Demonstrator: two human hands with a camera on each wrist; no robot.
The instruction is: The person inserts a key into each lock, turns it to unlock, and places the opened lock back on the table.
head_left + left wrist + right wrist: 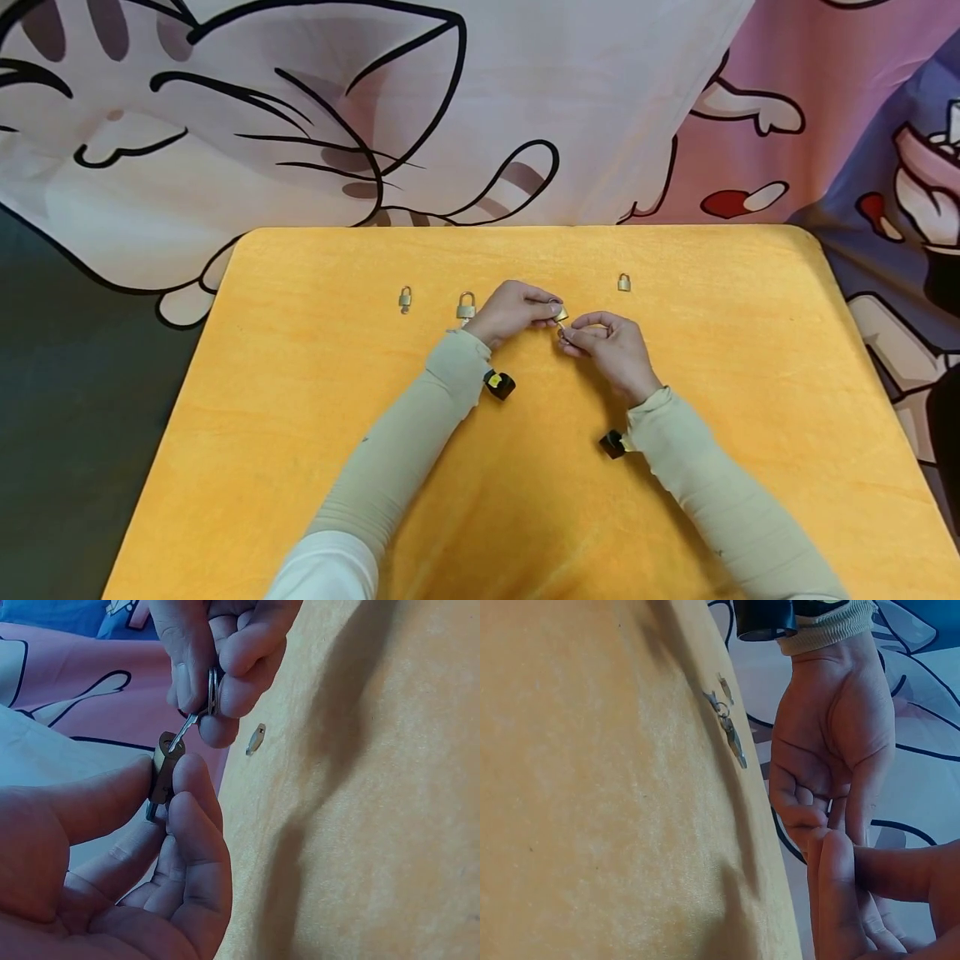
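Note:
My left hand (513, 310) pinches a small brass padlock (160, 774) between thumb and fingers, its keyhole end turned toward my right hand (617, 350). Thumb and fingers of the right hand grip a small silver key (182, 733) that hangs on split rings (213, 690). The key's tip meets the keyhole end of the padlock; how deep it sits I cannot tell. Both hands are held above the table. In the right wrist view, my fingers hide the padlock and key.
On the yellow-covered table (337, 417) lie a small padlock (405, 297) at left, a larger padlock (466, 310) with keys beside my left wrist, and another small padlock (624, 283) at the back right. A cartoon-printed cloth (600, 100) hangs behind the table.

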